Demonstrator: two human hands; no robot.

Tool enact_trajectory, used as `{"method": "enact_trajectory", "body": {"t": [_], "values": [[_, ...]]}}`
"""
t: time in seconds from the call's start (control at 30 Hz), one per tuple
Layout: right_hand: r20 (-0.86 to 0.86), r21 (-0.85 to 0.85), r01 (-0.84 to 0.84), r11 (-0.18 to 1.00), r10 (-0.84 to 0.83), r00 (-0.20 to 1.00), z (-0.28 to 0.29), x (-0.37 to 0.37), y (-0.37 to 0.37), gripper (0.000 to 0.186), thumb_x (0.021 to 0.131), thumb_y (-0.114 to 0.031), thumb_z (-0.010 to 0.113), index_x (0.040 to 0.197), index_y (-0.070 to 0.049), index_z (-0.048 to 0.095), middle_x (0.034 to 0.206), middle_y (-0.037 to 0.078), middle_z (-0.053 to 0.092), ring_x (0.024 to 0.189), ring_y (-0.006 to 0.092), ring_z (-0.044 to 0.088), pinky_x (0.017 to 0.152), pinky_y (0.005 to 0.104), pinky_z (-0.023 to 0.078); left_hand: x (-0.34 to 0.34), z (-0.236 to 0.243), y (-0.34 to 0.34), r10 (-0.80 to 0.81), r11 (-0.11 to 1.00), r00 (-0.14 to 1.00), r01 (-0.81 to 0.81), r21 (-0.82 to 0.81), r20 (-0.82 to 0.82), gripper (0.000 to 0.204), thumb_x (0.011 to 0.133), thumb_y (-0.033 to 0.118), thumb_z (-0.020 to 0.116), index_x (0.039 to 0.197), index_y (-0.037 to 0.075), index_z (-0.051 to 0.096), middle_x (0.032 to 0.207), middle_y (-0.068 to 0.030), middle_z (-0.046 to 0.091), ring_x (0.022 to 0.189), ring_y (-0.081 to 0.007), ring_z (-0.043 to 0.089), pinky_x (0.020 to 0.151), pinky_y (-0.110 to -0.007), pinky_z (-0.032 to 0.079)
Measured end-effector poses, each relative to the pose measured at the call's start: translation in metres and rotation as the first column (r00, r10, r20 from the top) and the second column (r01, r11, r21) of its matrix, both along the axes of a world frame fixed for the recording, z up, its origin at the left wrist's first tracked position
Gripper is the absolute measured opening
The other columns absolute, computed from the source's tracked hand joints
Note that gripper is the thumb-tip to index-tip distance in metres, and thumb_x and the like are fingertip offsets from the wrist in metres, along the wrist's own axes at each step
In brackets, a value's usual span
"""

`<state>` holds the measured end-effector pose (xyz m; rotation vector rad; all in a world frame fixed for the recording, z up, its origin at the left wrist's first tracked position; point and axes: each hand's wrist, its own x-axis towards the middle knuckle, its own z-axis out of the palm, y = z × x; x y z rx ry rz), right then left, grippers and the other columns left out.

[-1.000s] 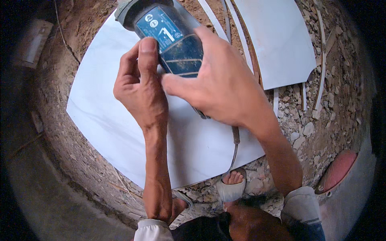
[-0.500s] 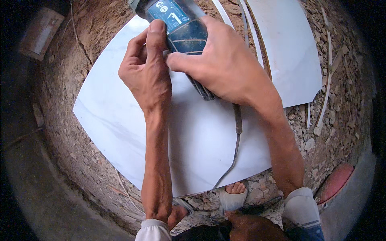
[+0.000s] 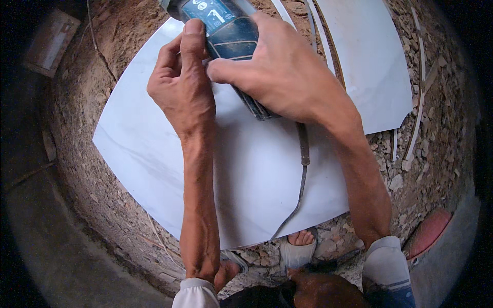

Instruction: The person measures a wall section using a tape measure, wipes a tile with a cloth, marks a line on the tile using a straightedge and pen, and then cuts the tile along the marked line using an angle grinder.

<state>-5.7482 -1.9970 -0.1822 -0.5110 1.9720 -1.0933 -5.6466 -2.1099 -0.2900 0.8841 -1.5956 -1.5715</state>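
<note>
At the top, my right hand (image 3: 287, 66) wraps round the body of a blue corded angle grinder (image 3: 233, 38). Its grey head end runs toward the upper edge, and no disc shows. My left hand (image 3: 185, 82) is closed at the tool's left side, its thumb pressed along the body and its fingers curled; what lies inside those fingers is partly hidden. From the grinder's rear a dark power cord (image 3: 303, 179) hangs over a large white marbled tile (image 3: 149, 143), which lies beneath both hands.
Another white tile (image 3: 364, 61) lies at the right, with narrow cut strips (image 3: 323, 36) between the two. Broken stone and dirt (image 3: 400, 190) surround them. A reddish oval object (image 3: 430, 233) sits at the lower right. My sandalled foot (image 3: 298, 251) is by the tile's near edge.
The grinder and both my hands have shifted slightly up and to the left. My grip looks the same, and the cord has moved a little with the tool.
</note>
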Motion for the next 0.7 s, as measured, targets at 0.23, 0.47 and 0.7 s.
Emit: {"method": "enact_trajectory", "body": {"t": [0.23,0.47,0.7], "values": [[-0.214,-0.208,-0.066,0.976,0.021,0.977,-0.027,0.018,0.021,0.06,0.082,-0.033,0.074,0.113,0.015,0.056,0.094,0.027,0.07,0.086,0.0358,0.071,0.079,0.0432,0.057,0.01,-0.003,0.005,-0.009,1.0,1.0,0.009,-0.01,0.017,0.042,0.095,0.036,0.078,0.107,-0.004,0.075,0.079,-0.0025,0.069,0.07,-0.0062,0.059,0.064,-0.02,0.047],[0.215,-0.354,-0.09,0.931,0.174,0.961,-0.019,-0.014,0.045,0.057,0.084,-0.029,0.072,0.118,0.013,0.052,0.09,0.021,0.068,0.081,0.0297,0.07,0.074,0.04,0.057,0.012,0.001,0.016,-0.009,1.0,0.999,0.01,-0.007,0.047,0.042,0.095,0.036,0.078,0.108,-0.004,0.075,0.085,-0.0047,0.072,0.075,-0.008,0.062,0.068,-0.022,0.049],[0.077,-0.121,-0.084,0.989,0.093,0.993,-0.007,0.011,0.042,0.058,0.085,-0.031,0.07,0.12,0.012,0.051,0.093,0.02,0.068,0.082,0.0299,0.069,0.074,0.0398,0.057,0.016,0.005,0.026,0.017,1.0,0.994,-0.018,0.008,0.107,0.044,0.095,0.037,0.078,0.108,-0.004,0.075,0.087,-0.0053,0.072,0.077,-0.0091,0.063,0.072,-0.023,0.05]]}}
